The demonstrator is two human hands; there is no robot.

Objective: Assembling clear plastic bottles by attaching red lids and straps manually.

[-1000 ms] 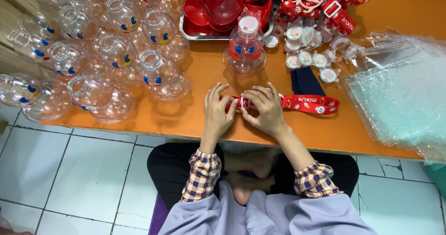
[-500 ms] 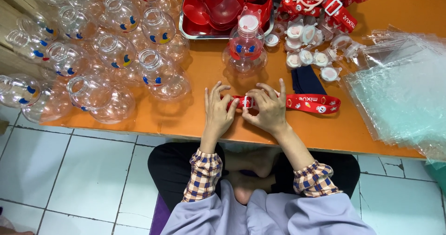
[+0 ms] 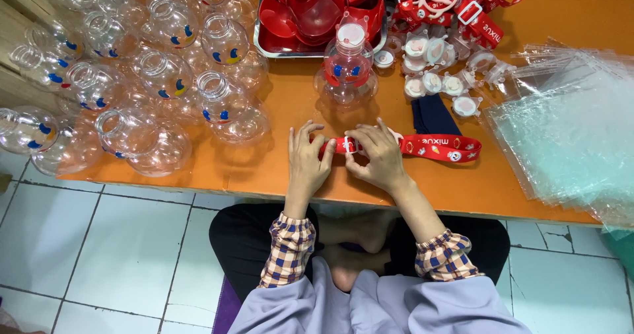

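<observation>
A red printed strap (image 3: 436,147) lies flat on the orange table (image 3: 502,188), running right from my hands. My left hand (image 3: 308,162) and my right hand (image 3: 375,154) both pinch its left end, where a small white buckle (image 3: 348,145) shows between my fingers. Just behind my hands stands a clear, round, snowman-shaped bottle (image 3: 346,70) with blue eyes and a red and white cap.
Several clear round bottles (image 3: 165,76) crowd the table's left half. A metal tray (image 3: 271,50) of red plastic parts sits at the back. White caps (image 3: 436,76), more red straps (image 3: 475,3) and a stack of clear plastic bags (image 3: 574,136) lie at the right.
My hands have shifted slightly along the strap's left end, and the white buckle now shows between my fingers. The strap's right part stays in place.
</observation>
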